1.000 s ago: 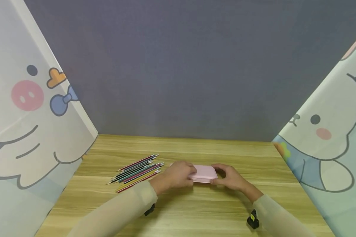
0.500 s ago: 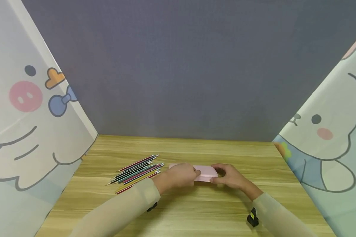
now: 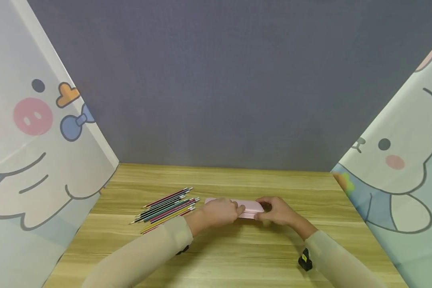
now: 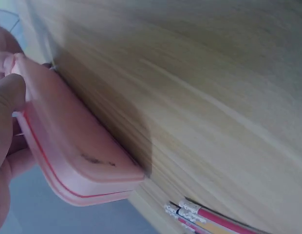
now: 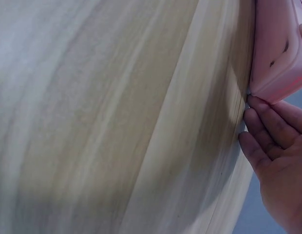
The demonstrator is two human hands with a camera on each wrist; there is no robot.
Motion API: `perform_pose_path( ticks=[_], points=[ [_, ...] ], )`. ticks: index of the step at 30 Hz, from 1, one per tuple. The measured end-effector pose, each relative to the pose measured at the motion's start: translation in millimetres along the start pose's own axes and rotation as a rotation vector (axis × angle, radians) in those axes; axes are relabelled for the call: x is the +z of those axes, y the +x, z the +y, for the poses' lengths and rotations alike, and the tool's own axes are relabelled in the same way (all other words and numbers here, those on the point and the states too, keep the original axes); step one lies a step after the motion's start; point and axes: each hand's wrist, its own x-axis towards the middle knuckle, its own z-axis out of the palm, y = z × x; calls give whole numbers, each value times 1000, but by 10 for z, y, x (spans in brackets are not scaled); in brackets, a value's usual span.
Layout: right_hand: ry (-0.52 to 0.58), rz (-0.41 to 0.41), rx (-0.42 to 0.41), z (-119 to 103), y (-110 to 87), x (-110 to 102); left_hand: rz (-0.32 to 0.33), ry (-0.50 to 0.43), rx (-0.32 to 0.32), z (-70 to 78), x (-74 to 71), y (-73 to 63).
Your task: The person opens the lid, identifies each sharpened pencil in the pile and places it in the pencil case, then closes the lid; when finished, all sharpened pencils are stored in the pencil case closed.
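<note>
A pink pencil case (image 3: 250, 206) lies on the wooden table, its lid down. A red line runs along its seam, and dark marks show on its side (image 4: 92, 141). My left hand (image 3: 221, 212) reaches over the case, thumb and fingers pinching at its front seam; what exactly lies between them is hidden. At the right end, my right hand (image 3: 279, 212) holds the case with the thumb in front and fingers round the back. In the right wrist view its fingers (image 5: 275, 124) touch the end of the case near the tabletop.
Several pencils (image 3: 167, 210) in dark, red, green and yellow lie in a slanted row left of the case, close to the left forearm. A grey panel (image 3: 223, 88) stands behind the table (image 3: 237, 256). Cartoon-printed panels (image 3: 392, 168) flank both sides.
The left hand has shifted a little right along the case, its fingers now more curled at the seam. The case's front has tipped slightly upward. The right hand keeps its hold.
</note>
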Motion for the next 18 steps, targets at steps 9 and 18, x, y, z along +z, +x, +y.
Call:
perform_pose_path(
  ticks=[9,18],
  points=[
    [41,-8,-46,72,-32,8,11,-561,-101,-277,60,-193],
    [91,-6,-58,117,-100,34,80,-702,-212,-570,158,-616]
  ],
)
